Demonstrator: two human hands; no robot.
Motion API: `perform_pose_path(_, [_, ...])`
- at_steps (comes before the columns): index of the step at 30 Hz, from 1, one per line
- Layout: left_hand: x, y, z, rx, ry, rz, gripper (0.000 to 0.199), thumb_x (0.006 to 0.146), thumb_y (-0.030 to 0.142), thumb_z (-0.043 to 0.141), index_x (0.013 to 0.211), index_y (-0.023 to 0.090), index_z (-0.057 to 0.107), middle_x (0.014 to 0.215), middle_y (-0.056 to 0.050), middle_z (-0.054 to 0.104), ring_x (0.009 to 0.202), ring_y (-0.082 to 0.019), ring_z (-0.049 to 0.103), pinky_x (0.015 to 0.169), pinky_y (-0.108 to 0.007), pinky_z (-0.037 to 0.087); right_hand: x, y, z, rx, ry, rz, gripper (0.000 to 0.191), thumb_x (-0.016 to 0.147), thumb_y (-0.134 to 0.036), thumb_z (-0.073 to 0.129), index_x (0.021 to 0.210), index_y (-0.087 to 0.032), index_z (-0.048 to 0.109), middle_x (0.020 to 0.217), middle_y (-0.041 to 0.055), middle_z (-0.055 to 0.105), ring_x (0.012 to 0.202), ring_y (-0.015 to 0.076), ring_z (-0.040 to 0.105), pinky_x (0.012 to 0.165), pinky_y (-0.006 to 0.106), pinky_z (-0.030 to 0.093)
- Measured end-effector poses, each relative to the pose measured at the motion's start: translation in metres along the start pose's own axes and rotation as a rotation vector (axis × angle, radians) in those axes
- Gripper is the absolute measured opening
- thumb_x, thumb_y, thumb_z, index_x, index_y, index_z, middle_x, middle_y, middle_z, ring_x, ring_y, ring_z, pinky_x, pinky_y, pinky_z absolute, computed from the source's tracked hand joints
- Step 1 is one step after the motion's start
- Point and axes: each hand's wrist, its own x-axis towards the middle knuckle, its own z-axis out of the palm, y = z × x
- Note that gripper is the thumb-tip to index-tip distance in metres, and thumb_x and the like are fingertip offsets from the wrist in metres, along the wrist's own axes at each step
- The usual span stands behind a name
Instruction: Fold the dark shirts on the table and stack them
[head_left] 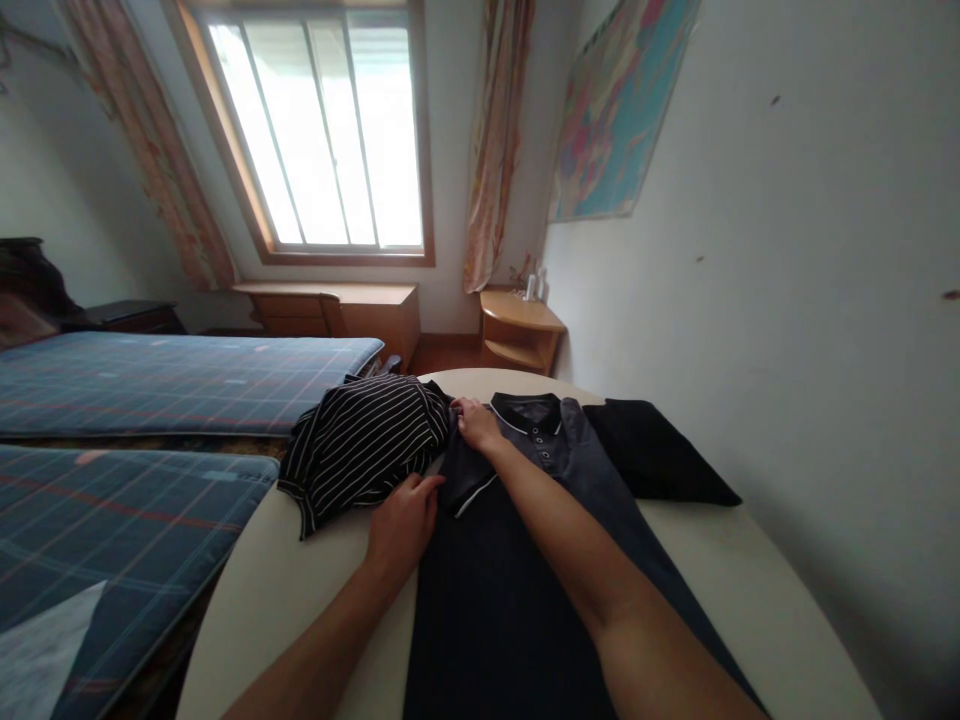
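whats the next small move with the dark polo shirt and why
Perhaps smooth the folded sleeve flat: it lies inward over the polo shirt, with the right hand near its shoulder end and the left hand by its outer edge.

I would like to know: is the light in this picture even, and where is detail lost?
Not even. Head view, top: window blown out to white, poster too soft to read; head view, bottom: polo nearly black, its folds hard to see, right forearm apparently stretched by the lens; head view, lower right: wall in shade.
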Motion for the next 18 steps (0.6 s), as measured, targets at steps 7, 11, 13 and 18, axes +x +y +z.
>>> perform_pose_path(7, [0.000,-0.001,0.002,-0.010,0.031,0.036,0.026,0.098,0.022,0.051,0.114,0.030,0.070,0.104,-0.002,0.067,0.089,-0.016,0.067,0.068,-0.023,0.047,0.005,-0.002,-0.004,-0.097,-0.011,-0.118,0.040,0.098,-0.025,0.040,0.133,-0.027,0.059,0.137,0.0063,0.058,0.121,0.0236,0.053,0.103,0.037,0.041])
perform_pose_path(11, [0.000,-0.001,0.002,-0.021,0.043,0.068,0.025,0.099,0.025,0.050,0.112,0.030,0.071,0.103,-0.001,0.067,0.089,-0.015,0.067,0.070,-0.022,0.047,0.012,-0.001,-0.004,-0.101,-0.046,-0.078,0.042,0.096,-0.026,0.046,0.138,-0.024,0.053,0.126,0.0079,0.066,0.115,0.0237,0.058,0.099,0.037,0.043])
perform_pose_path(13, [0.000,-0.001,0.002,-0.023,0.030,0.083,0.026,0.100,0.025,0.049,0.111,0.030,0.071,0.104,-0.002,0.066,0.090,-0.015,0.066,0.071,-0.022,0.047,0.012,0.001,-0.004,-0.104,-0.050,-0.071,0.042,0.094,-0.024,0.049,0.135,-0.025,0.054,0.123,0.0064,0.067,0.114,0.0220,0.059,0.098,0.035,0.043])
perform_pose_path(18, [0.000,-0.001,0.001,-0.021,0.029,0.077,0.031,0.098,0.020,0.049,0.121,0.031,0.067,0.106,-0.002,0.066,0.094,-0.015,0.066,0.073,-0.023,0.048,-0.004,0.004,-0.011,-0.123,-0.004,-0.035,0.039,0.093,-0.027,0.052,0.132,-0.021,0.053,0.128,0.0099,0.064,0.116,0.0225,0.059,0.096,0.034,0.044])
